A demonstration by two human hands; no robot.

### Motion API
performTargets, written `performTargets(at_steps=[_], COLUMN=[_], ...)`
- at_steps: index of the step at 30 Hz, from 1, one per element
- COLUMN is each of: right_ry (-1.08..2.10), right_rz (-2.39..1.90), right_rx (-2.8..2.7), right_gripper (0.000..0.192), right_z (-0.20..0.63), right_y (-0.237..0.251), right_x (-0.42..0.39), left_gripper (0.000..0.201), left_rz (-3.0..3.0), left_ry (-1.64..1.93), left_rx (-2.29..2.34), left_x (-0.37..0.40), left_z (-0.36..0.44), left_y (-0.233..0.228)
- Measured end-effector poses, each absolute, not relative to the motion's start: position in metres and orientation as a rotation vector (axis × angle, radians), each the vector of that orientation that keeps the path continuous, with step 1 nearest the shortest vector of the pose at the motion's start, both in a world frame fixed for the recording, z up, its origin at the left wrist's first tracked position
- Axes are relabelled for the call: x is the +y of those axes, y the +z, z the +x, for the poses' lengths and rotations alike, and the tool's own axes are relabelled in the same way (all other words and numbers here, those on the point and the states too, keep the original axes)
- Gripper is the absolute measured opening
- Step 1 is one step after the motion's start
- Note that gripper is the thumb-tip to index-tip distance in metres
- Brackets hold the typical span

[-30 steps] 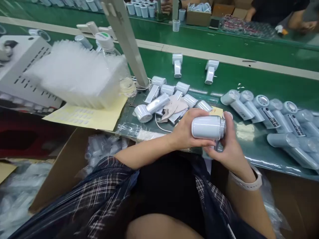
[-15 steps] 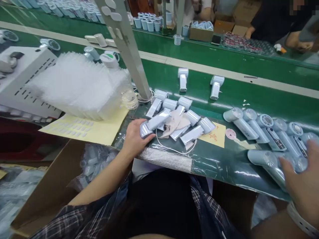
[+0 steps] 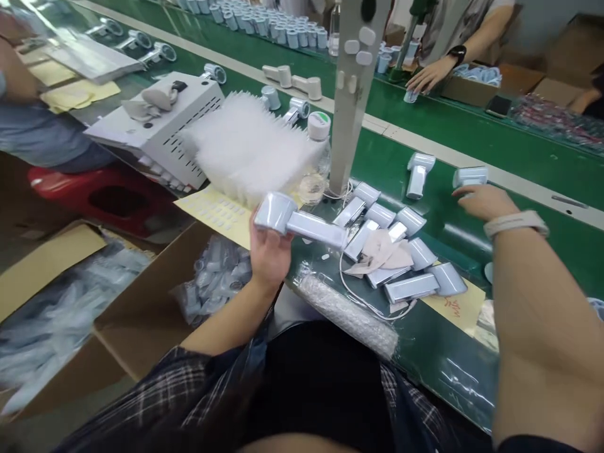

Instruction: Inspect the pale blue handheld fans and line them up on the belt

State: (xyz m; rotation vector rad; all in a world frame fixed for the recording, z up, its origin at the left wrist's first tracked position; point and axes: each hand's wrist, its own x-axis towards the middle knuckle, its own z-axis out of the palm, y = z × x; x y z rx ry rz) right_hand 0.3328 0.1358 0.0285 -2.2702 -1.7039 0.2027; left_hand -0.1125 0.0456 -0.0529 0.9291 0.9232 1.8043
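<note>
My left hand (image 3: 270,255) is shut on a pale blue handheld fan (image 3: 302,221), held by its round head just above the table edge with the handle pointing right. My right hand (image 3: 481,199), with a white wristband, reaches over the green belt (image 3: 472,145). Its spread fingers lie right below another fan (image 3: 470,175) on the belt, and I cannot tell if they touch it. Between my hands is a pile of similar fans (image 3: 406,261) with a beige cloth (image 3: 380,257) on top and a white cable (image 3: 361,299) trailing out.
A white post (image 3: 352,94) stands behind the pile, beside a capped bottle (image 3: 318,157) and a stack of clear bags (image 3: 250,148). One more fan (image 3: 418,173) lies on the belt. A bubble-wrap roll (image 3: 349,314) edges the table. A cardboard box (image 3: 141,327) sits below left. A co-worker's hand (image 3: 425,78) works across the belt.
My left hand has lifted a fan out of the pile. My right hand left the row of fans at the right and reached forward to a fan on the belt. The view swung left.
</note>
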Motion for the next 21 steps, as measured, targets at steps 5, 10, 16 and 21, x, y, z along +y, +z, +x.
performTargets(at_steps=[5,10,16,21], right_ry=[0.337,0.369,0.461,0.434], right_rz=[-2.389,-1.914,-1.741,-2.241], right_rx=[-1.599,-1.869,-1.649,-1.334], right_gripper=[0.049,0.052,0.074,0.036], right_z=[0.303,0.235,0.169,0.18], right_y=[0.079,0.071,0.009,-0.027], right_x=[0.056,-0.065,-0.125,-0.12], left_gripper=[0.065,0.079,0.103,0.094], left_rz=[0.543,0.649,0.629,0.715], left_ry=[1.31,0.835,0.7,0.807], left_rx=[0.569,0.416,0.353,0.399], left_x=[0.046,0.016,-0.01,-0.006], left_z=[-0.074,-0.029,0.007,-0.006], left_y=[-0.028,-0.026,-0.032,-0.03])
